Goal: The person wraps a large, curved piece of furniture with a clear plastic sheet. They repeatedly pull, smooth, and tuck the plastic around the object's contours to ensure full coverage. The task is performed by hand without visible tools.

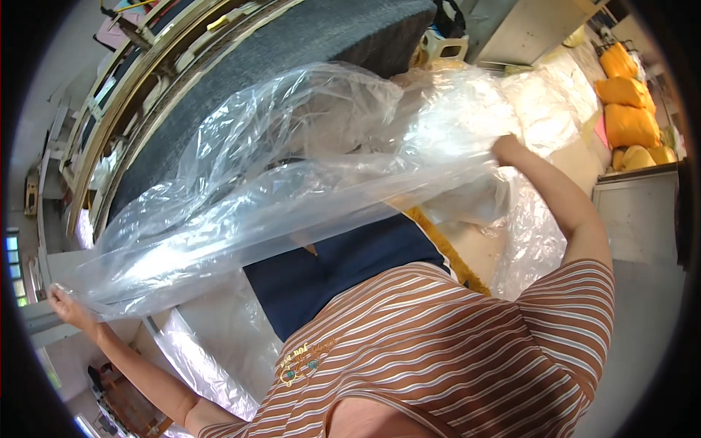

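Observation:
A wide sheet of clear plastic film is stretched across in front of me, from the lower left to the upper right. My left hand is closed on one end of its near edge, far out to the left. The other end is gripped in my right hand, held out to the right. Between my hands the near edge is pulled nearly straight and folded over in a band. Beyond it the film billows loosely in crinkled folds over a dark grey padded surface.
More crumpled clear film lies at the right. Stacked orange bundles rest on a cabinet at far right. A wooden frame runs along the far left. A white plastic stool stands at the back, and a yellow-brown fuzzy strip lies by my waist.

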The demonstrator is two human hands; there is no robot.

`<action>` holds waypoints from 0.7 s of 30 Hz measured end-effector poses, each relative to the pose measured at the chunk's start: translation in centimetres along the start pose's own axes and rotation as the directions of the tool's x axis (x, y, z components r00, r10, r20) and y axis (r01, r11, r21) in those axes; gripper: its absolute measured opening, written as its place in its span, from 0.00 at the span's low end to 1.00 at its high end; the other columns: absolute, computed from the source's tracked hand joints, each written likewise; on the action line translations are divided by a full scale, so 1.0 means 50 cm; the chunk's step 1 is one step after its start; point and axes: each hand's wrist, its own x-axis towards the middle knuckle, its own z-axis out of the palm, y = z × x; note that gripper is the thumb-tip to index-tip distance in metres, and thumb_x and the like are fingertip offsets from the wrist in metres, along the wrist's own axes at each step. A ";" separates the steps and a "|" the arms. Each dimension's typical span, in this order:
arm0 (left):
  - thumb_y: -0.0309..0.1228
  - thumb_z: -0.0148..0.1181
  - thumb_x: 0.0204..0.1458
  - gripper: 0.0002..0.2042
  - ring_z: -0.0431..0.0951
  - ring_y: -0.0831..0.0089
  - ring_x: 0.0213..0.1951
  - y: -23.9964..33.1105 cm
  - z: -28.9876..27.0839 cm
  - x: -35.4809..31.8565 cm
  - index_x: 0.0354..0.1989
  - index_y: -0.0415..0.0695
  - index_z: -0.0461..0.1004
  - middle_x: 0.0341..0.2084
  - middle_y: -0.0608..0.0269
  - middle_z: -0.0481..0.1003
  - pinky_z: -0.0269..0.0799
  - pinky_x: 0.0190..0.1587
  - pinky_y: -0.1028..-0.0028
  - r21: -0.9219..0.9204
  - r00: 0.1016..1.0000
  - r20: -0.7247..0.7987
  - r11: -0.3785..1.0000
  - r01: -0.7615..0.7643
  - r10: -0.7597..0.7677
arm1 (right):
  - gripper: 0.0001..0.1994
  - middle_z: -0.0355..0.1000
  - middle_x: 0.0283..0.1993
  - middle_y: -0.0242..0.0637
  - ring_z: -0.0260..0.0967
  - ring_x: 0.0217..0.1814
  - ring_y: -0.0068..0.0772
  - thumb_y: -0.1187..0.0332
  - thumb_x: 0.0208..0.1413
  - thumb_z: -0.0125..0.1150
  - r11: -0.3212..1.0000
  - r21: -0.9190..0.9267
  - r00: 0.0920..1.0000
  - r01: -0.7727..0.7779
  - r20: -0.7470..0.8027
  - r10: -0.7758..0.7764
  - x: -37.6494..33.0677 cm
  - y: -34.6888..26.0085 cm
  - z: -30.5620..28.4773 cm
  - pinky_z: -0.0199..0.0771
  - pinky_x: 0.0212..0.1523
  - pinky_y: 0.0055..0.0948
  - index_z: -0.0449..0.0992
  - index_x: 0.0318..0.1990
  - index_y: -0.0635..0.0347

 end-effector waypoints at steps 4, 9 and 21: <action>0.38 0.46 0.62 0.18 0.72 0.58 0.44 -0.227 0.069 -0.091 0.47 0.33 0.68 0.43 0.48 0.72 0.64 0.51 0.66 0.411 0.994 0.083 0.911 0.037 -0.078 | 0.09 0.78 0.37 0.39 0.76 0.41 0.37 0.73 0.43 0.59 0.867 -0.076 0.864 -0.493 0.073 0.498 -0.123 0.330 0.194 0.75 0.39 0.35 0.81 0.34 0.55; 0.35 0.44 0.59 0.17 0.72 0.51 0.44 -0.461 0.019 -0.089 0.47 0.32 0.68 0.45 0.41 0.72 0.64 0.50 0.63 0.748 0.983 0.120 0.664 0.004 -0.141 | 0.14 0.76 0.39 0.48 0.74 0.41 0.49 0.67 0.53 0.45 0.774 0.358 0.613 -0.523 -0.473 0.633 -0.079 0.607 -0.105 0.72 0.43 0.44 0.79 0.37 0.60; 0.38 0.39 0.60 0.21 0.71 0.44 0.47 -0.525 0.000 -0.195 0.47 0.30 0.68 0.44 0.37 0.71 0.64 0.50 0.57 0.881 0.889 0.065 0.445 0.162 -0.453 | 0.21 0.67 0.54 0.44 0.63 0.56 0.47 0.54 0.60 0.50 0.924 0.172 0.014 0.342 -0.984 0.178 0.078 0.187 -0.769 0.58 0.60 0.38 0.70 0.52 0.60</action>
